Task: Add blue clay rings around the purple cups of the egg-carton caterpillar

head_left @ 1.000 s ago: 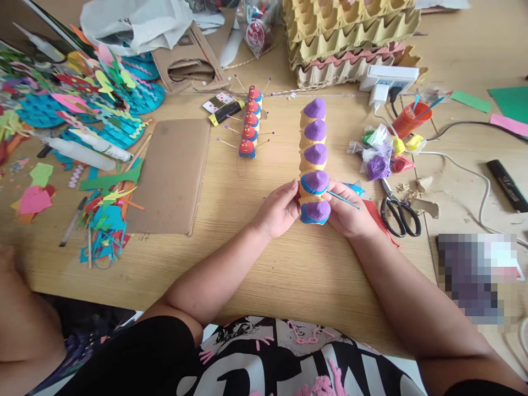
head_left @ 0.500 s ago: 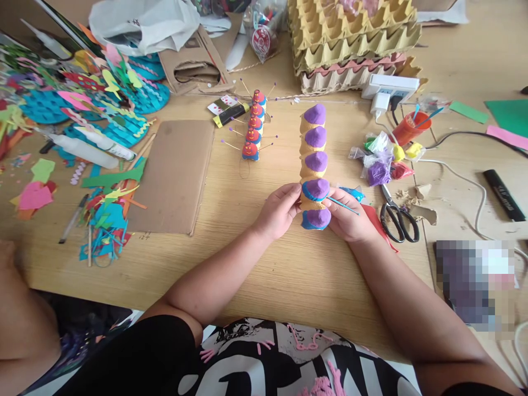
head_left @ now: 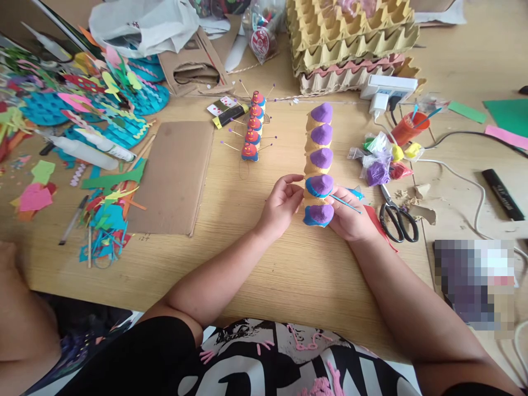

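An egg-carton strip point(head_left: 312, 142) is held up over the table, its row of bumps capped in purple clay, with blue clay around the two nearest me. My left hand point(head_left: 280, 206) touches its left edge near the blue part, index finger and thumb spaced apart and curled against it. On the other side, my right hand point(head_left: 348, 219) grips the strip's right edge, partly hidden behind it. A thin blue stick point(head_left: 347, 204) juts out to the right from between those fingers. Farther back stands a finished-looking caterpillar point(head_left: 254, 125) with red bumps, smiling faces and purple-tipped sticks.
Scissors point(head_left: 398, 216) and bagged clay point(head_left: 377, 171) lie to the right, near an orange cup point(head_left: 410, 129) and a power strip point(head_left: 390, 87). Egg trays point(head_left: 350, 52) are stacked behind. Leftward are cardboard point(head_left: 171, 179), glue bottles point(head_left: 84, 151) and paper scraps point(head_left: 109, 220). Another person's arm point(head_left: 25, 313) rests at far left.
The strip has shifted slightly right and a little away from me. My left fingers have loosened and spread along its edge. My right hand keeps its grip with the blue stick.
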Motion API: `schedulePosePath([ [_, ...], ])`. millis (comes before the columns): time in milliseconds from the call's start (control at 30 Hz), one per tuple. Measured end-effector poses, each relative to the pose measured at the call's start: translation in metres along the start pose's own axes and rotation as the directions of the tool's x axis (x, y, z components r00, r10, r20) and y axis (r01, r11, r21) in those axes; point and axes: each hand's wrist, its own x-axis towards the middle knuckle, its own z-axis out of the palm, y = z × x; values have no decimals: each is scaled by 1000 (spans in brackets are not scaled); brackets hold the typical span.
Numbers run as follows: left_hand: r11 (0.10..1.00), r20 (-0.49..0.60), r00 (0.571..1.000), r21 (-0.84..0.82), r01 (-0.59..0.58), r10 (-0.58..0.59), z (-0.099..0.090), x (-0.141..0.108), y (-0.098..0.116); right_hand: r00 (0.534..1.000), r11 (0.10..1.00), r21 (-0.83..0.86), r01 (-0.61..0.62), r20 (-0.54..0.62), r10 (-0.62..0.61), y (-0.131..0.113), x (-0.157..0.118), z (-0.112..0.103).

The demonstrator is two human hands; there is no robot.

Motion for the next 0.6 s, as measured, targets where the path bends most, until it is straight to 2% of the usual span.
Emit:
schedulePosePath([
  [167,983,-37,983,-58,176,-178,-1,0,1,1000,1000,-17,17,22,-16,0,1,2],
  [300,941,37,958,-179,287,-285,2,-2,6,997,997,-77,7,71,-2,2,0,2],
  [500,912,44,945,-252,323,-323,7,-3,16,997,965,-257,43,74,-25,11,-1,-7],
  [600,911,3,944,-258,321,-331,6,-2,18,992,933,-340,121,16,-122,10,1,-7],
])
